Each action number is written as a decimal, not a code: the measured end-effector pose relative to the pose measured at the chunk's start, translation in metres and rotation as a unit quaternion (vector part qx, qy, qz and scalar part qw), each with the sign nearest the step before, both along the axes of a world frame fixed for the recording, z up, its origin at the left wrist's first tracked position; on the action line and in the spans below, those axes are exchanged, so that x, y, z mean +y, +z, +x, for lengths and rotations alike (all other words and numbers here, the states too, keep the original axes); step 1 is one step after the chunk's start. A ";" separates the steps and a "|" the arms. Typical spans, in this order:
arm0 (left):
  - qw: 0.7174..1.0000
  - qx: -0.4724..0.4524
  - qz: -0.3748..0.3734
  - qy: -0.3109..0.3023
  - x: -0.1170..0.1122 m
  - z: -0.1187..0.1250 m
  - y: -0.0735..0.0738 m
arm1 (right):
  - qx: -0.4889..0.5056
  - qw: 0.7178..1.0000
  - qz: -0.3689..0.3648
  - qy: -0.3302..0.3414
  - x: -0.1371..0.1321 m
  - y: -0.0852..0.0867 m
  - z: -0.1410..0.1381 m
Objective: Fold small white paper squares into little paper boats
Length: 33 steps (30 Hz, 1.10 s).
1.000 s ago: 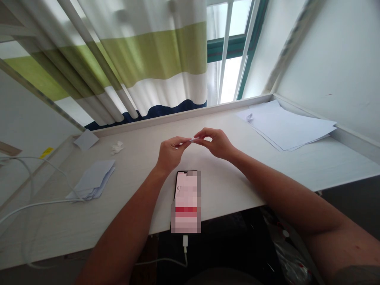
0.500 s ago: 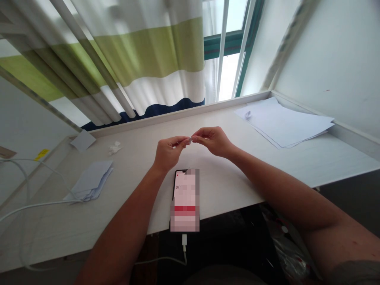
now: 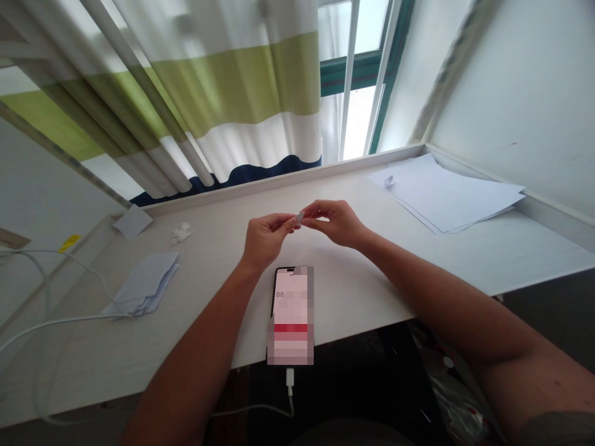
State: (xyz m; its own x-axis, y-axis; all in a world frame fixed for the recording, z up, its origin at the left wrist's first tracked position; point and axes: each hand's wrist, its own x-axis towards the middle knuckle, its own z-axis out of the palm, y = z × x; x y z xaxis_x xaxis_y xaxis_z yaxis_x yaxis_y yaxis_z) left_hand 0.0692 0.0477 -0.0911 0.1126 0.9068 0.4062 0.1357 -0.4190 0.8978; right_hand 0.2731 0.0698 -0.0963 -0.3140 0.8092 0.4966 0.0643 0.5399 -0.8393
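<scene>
My left hand (image 3: 264, 240) is closed in a pinch on a small pale piece of folded paper (image 3: 300, 218), held above the desk. My right hand (image 3: 337, 223) meets it from the other side, its thumb and index fingertips touching the piece's right edge. Most of the piece is covered by my fingers, so its folds are too small to make out. Just below my hands lies a phone (image 3: 294, 316) with a partly blurred screen, at the front edge of the white desk (image 3: 353, 303).
On the left are a stack of paper pieces (image 3: 144, 282), crumpled paper (image 3: 181, 233), a single paper square (image 3: 132, 221) and white cables (image 3: 60, 323). Large paper sheets (image 3: 455, 192) lie at the back right with a small paper scrap (image 3: 389, 181) on them. A charging plug (image 3: 290, 376) hangs below the phone.
The right fingertips have shifted slightly on the paper piece, so more of it shows between the hands. The left hand stays almost where it was.
</scene>
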 end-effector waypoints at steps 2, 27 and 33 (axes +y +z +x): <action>1.000 -0.006 -0.018 -0.014 -0.001 0.001 0.001 | 0.008 1.000 -0.011 0.002 -0.001 0.001 0.000; 0.994 -0.018 -0.106 0.009 -0.005 0.008 -0.005 | 0.033 0.992 -0.122 -0.022 0.005 -0.006 -0.005; 0.994 0.108 0.005 0.029 -0.007 0.009 -0.008 | 0.053 0.991 -0.125 -0.002 0.005 -0.007 -0.005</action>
State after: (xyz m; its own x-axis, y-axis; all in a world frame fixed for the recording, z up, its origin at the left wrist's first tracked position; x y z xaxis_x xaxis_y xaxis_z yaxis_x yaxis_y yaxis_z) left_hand 0.0782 0.0402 -0.0989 0.1452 0.9101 0.3880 0.3490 -0.4141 0.8407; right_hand 0.2684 0.0748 -0.1028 -0.2672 0.9121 0.3108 -0.0296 0.3146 -0.9487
